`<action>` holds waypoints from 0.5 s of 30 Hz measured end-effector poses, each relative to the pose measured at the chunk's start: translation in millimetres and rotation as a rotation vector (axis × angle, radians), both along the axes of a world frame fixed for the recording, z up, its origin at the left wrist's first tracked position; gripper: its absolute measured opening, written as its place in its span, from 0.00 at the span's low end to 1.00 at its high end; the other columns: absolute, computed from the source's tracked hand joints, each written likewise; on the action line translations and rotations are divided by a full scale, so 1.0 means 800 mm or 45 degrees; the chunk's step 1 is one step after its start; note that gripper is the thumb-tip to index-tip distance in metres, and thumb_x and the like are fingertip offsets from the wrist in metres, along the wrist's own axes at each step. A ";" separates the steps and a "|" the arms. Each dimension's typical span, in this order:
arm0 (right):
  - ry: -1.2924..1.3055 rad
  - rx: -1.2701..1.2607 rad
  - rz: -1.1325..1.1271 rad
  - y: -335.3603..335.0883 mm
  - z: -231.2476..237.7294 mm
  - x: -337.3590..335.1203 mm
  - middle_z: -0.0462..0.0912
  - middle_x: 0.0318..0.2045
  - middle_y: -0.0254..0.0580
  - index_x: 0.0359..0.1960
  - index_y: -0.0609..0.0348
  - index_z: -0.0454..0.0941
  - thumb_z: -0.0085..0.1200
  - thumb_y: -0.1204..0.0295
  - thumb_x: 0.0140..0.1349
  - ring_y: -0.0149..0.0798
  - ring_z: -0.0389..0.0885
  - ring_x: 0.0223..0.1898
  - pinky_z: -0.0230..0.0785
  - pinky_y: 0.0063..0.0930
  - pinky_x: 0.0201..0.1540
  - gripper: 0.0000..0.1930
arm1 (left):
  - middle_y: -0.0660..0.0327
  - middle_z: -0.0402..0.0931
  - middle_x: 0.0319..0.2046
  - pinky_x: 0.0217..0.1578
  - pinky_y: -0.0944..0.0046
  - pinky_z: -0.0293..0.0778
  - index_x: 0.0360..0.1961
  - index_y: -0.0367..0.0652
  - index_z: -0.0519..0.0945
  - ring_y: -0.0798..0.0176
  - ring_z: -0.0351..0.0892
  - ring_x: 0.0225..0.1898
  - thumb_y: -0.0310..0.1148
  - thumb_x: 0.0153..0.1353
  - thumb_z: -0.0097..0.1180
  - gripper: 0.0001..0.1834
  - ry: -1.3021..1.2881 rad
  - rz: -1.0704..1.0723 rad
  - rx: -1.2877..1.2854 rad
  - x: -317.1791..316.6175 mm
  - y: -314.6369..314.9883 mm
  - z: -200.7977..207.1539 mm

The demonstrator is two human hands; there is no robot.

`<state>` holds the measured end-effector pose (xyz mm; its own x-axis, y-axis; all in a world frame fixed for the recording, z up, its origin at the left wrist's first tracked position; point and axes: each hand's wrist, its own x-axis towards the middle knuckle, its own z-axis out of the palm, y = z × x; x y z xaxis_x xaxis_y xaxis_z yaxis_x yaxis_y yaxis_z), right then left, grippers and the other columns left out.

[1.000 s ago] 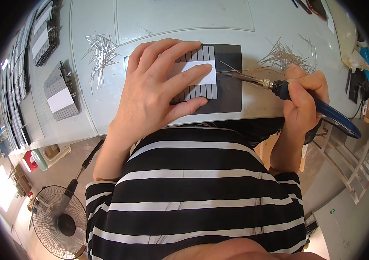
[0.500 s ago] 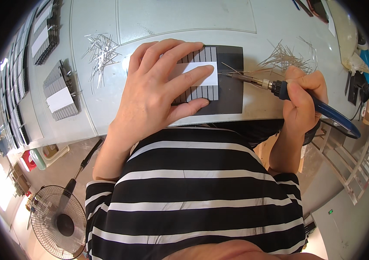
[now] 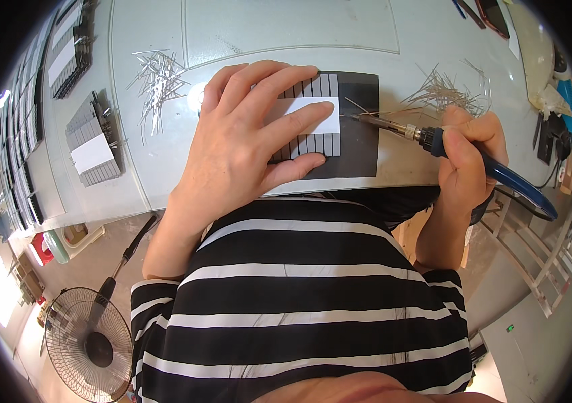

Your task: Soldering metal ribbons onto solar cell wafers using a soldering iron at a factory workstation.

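Observation:
My left hand (image 3: 242,134) lies with fingers spread over a grey slatted panel (image 3: 330,145) that has a white strip (image 3: 329,123) across its middle. The index finger presses on the strip, while the thumb and another finger reach the panel's edges. Beneath the panel is a dark flat sheet (image 3: 360,158), bare at its right end. A blue-handled soldering iron (image 3: 511,176) is held in my right hand (image 3: 470,151), fingers wrapped round its grip. Its tip meets the panel's right edge by the strip, near thin wires (image 3: 393,111); exact contact is too small to tell.
Loose thin metal pieces lie in a pile (image 3: 158,84) at left and another (image 3: 450,91) at right. Similar slatted panels (image 3: 91,151) sit on the left of the table (image 3: 286,27), with stacks (image 3: 71,57) behind. A floor fan (image 3: 91,342) stands below left; a metal rack (image 3: 534,262) is at right.
Both hands keep nearly the same pose. The soldering iron's tip stays at the panel's right edge, and the whole view has shifted only slightly.

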<state>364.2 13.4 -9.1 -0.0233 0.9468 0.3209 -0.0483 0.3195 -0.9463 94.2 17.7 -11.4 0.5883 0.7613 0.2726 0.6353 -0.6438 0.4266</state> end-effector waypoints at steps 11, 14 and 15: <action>-0.226 0.139 0.019 -0.003 0.017 -0.011 0.66 0.14 0.31 0.23 0.63 0.67 0.54 0.87 0.53 0.22 0.55 0.17 0.45 0.22 0.20 0.10 | 0.59 0.73 0.60 0.60 0.49 0.61 0.50 0.54 0.84 0.50 0.69 0.59 0.46 0.49 0.69 0.26 -0.011 -0.003 -0.011 -0.002 0.000 -0.002; -0.260 0.167 0.030 -0.001 0.020 -0.012 0.67 0.14 0.32 0.23 0.63 0.67 0.54 0.87 0.52 0.22 0.55 0.17 0.45 0.22 0.19 0.09 | 0.59 0.73 0.60 0.60 0.49 0.61 0.50 0.54 0.84 0.50 0.70 0.59 0.47 0.49 0.69 0.26 -0.020 -0.006 -0.006 -0.002 0.001 -0.002; -0.268 0.159 0.040 -0.001 0.021 -0.012 0.67 0.14 0.32 0.23 0.63 0.67 0.54 0.87 0.52 0.22 0.54 0.17 0.45 0.22 0.19 0.09 | 0.59 0.73 0.60 0.60 0.49 0.61 0.50 0.54 0.84 0.50 0.70 0.59 0.46 0.49 0.69 0.26 -0.023 -0.007 -0.003 -0.002 0.001 -0.003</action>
